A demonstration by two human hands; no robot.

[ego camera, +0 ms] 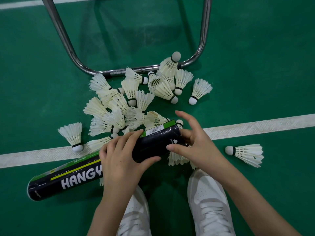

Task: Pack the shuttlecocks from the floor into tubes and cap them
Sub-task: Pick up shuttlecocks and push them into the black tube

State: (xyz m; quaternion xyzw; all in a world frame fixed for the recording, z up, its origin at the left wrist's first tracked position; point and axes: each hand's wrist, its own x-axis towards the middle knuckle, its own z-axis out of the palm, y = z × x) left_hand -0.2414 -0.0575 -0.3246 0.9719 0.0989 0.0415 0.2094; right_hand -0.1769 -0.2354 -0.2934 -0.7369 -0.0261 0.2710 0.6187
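A long black and green shuttlecock tube (71,178) lies tilted across the view, its far end raised toward the pile. My left hand (122,159) grips the tube around its middle. My right hand (192,142) is at the tube's upper right end, thumb pressed on the tube wall and fingers spread loosely over the end; whether it holds anything is hidden. A heap of white feather shuttlecocks (136,103) lies on the green floor beyond the tube. Single shuttlecocks lie at the left (73,135) and right (245,153).
A chrome tubular chair frame (71,53) curves on the floor just behind the heap. White court lines (259,126) cross the green floor. My two white shoes (208,200) stand below the hands, with one shuttlecock (177,158) by the right toe.
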